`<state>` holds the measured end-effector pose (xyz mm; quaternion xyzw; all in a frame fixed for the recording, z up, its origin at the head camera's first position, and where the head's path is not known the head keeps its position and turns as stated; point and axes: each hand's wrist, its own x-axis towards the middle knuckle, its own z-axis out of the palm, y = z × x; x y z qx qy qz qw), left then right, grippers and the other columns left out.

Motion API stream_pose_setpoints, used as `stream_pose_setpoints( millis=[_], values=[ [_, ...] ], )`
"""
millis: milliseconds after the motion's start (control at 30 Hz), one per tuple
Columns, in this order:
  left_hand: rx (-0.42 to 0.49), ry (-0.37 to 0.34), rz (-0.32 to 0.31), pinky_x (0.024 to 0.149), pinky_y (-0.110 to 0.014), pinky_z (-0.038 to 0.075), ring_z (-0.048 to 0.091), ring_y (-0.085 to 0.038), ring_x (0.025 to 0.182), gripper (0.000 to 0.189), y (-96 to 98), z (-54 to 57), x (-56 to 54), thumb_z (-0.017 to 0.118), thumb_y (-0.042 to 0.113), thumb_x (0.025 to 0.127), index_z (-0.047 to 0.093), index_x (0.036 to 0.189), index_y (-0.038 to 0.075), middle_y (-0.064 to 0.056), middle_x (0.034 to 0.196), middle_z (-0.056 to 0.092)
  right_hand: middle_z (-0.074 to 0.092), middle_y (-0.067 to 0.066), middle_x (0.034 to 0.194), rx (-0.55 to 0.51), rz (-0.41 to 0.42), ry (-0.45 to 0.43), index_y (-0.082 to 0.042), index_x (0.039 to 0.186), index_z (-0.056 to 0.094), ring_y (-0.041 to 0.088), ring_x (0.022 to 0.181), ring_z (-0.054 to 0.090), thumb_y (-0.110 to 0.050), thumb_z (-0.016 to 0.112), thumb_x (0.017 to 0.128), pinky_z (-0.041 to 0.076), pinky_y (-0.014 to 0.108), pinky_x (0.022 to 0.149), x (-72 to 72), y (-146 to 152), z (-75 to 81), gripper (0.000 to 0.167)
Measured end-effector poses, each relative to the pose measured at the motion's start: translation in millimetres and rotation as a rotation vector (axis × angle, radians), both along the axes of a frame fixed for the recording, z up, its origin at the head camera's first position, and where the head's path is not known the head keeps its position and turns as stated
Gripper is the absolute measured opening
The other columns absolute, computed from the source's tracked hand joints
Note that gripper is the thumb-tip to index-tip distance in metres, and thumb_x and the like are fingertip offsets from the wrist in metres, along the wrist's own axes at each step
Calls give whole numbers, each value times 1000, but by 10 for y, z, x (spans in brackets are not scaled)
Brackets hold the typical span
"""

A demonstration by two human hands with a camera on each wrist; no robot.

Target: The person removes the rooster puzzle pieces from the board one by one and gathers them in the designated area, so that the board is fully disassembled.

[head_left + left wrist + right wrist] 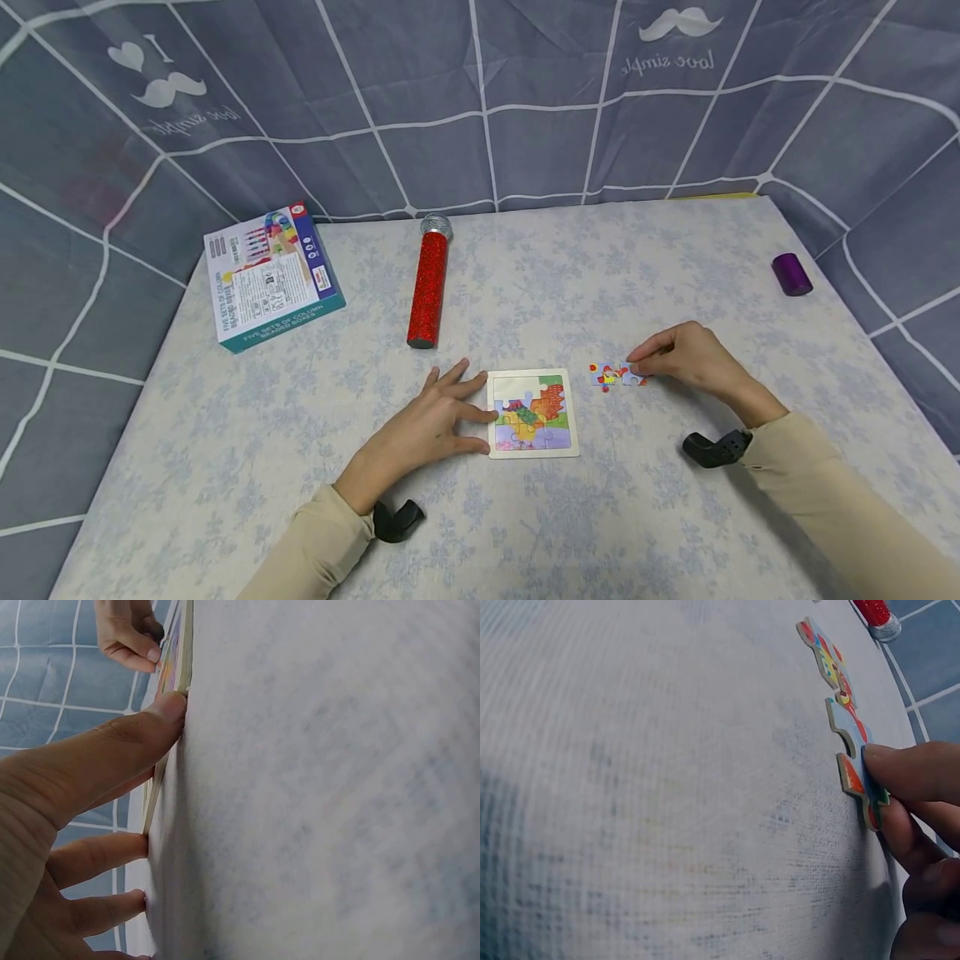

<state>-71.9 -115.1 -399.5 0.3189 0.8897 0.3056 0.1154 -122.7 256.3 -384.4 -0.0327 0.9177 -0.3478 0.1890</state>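
Observation:
A square jigsaw puzzle tray (535, 454) lies flat on the table, filled with joined picture pieces except for a bare pale patch along its upper left. My left hand (442, 417) touches its left edge, thumb and fingers spread and extended. To the right of the tray, my right hand (693, 362) pinches a jigsaw piece (851, 731) between thumb and fingers at table level. Another jigsaw piece (603, 375), with red and yellow on light blue, lies just left of it, their edges touching or nearly so. Fingers cover part of the pinched piece.
Behind the tray lies a red glittery microphone (429, 287). A boxed bead set (273, 275) sits at the back left, and a purple cylinder (792, 275) at the far right. Grey checked cloth (420, 67) hangs along the table's back and sides.

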Motion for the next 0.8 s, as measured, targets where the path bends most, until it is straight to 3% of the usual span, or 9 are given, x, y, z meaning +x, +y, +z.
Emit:
stream_pose_setpoints(
  millis=[600,800],
  values=[
    [-2,-7,4,109,-71,13,21,-43,145,43,-1,9,10,88,21,72,76,111,8,-20,145,46,74,-5,82,41,-9,45,-15,89,81,18,89,61,-25,80,81,45,32,75,-18,-31,-9,12],
    [-2,2,1,109,-71,13,22,-44,145,42,4,6,0,88,21,72,76,110,8,-21,145,47,69,-1,79,56,-25,110,-17,88,80,16,71,50,-26,78,83,39,29,61,-42,-74,45,10]
  ],
)
